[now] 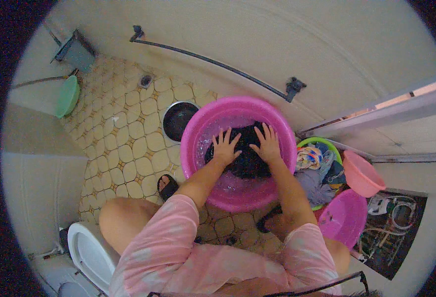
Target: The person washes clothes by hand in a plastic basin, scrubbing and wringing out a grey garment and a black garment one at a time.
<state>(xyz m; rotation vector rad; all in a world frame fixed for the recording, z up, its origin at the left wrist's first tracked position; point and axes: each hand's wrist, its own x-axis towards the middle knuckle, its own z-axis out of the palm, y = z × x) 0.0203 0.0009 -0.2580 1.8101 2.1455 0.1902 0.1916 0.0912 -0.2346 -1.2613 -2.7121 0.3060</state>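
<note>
The left hand (226, 150) and right hand (267, 146), fingers splayed wide rather than gripping, lay palm-down on the black cloth (247, 154) in the water (204, 143) of the pink washtub (237, 103), probably to press its bulk evenly.

Lg pink tub (190, 143): smooth plastic, sl. glossy. Blk cloth (247, 163): matt. Floor tiles (124, 136): smooth, semi-gloss.

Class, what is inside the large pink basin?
Water and black cloth, with the left hand and right hand on the cloth. What lies beneath it in the basin is covered.
</note>
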